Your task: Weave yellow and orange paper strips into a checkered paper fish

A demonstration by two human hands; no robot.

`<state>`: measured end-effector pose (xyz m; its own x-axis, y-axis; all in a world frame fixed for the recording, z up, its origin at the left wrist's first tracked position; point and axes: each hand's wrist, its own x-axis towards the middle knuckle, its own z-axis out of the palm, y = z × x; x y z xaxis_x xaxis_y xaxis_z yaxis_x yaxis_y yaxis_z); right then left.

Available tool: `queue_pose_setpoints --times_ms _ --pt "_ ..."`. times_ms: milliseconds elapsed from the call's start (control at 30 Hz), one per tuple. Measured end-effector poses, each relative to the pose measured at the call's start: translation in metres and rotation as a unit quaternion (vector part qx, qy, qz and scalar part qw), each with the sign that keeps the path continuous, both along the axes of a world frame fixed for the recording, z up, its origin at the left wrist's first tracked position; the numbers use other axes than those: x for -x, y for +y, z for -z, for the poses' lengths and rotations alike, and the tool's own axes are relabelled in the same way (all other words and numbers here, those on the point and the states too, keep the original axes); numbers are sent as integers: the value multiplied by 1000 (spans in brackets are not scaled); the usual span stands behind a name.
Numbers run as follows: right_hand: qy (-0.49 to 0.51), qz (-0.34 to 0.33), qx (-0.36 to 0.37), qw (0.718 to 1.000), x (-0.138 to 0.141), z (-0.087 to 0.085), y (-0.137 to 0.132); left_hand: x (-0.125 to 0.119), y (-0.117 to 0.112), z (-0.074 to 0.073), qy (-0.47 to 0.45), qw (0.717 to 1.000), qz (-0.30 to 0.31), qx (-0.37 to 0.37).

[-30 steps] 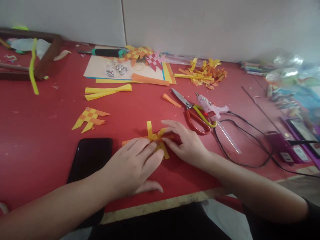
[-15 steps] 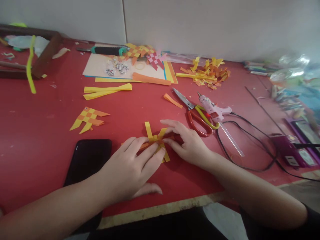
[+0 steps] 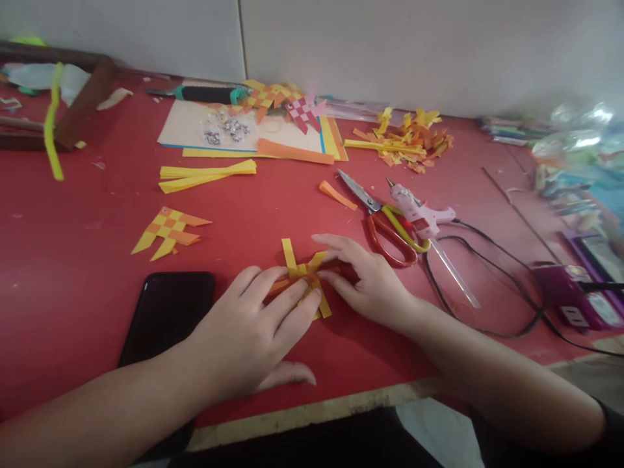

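Note:
Yellow and orange paper strips (image 3: 287,255), woven across each other, lie on the red table under my fingers. My left hand (image 3: 260,325) rests palm down over the left part of the weave. Its fingers are stretched out with the tips pressing on the strips, and its thumb is spread away on the table. From the other side my right hand (image 3: 370,279) pinches a yellow strip at the weave's upper right, between thumb and fingers. Part of the weave is hidden beneath both hands. A finished yellow-and-orange woven paper fish (image 3: 169,229) lies to the left.
A black phone (image 3: 168,312) lies beside my left forearm. Scissors (image 3: 375,211) and a pink glue gun (image 3: 422,211) with its cable lie beyond my right hand. Yellow strips (image 3: 207,174), a pile of paper scraps (image 3: 414,143) and a cutter (image 3: 207,95) are farther back.
The camera view has shifted slightly, so things at the sides sit a little farther outward. Both hands and the woven strips stay almost in the same place.

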<state>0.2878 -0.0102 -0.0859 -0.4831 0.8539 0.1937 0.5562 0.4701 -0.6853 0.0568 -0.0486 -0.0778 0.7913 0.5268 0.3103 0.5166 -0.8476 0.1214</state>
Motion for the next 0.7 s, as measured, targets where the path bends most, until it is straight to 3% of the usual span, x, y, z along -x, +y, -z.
queue_pose_setpoints --times_ms 700 --pt "-5 51 10 999 8 -5 0 -3 0 -5 -7 1000 4 -7"
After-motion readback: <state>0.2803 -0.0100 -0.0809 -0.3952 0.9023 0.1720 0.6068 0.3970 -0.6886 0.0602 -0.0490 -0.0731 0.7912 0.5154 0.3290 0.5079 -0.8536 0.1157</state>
